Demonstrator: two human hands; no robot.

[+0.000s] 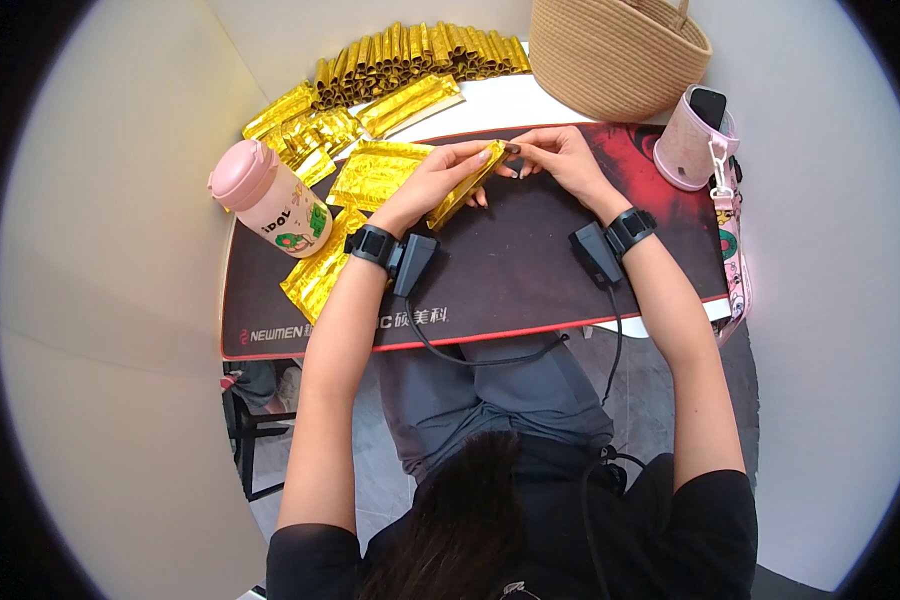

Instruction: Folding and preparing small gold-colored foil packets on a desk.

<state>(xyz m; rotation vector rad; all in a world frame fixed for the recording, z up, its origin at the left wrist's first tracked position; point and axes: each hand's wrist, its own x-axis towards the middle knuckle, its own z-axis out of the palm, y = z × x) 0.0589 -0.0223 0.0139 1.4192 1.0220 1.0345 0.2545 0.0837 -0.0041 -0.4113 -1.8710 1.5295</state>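
Above the dark desk mat point(530, 270), my left hand point(440, 180) grips a narrow piece of folded or rolled gold foil paper point(465, 188), which slants up to the right. My right hand point(565, 160) has its fingers closed at the upper end of that piece, where a small dark spot shows that I cannot make out. Beside my left hand lie loose gold foil sheets point(375, 172), and another gold sheet point(313, 285) reaches under my left wrist. Both wrists wear black straps with small boxes and cables.
A pink lidded bottle point(285, 205) stands on the left. Behind are a pile of gold foil tubes point(410, 55) and more flat gold sheets point(410, 103). A woven basket point(620, 55) sits at the back right, near a pink cup point(685, 150) holding a phone point(708, 106).
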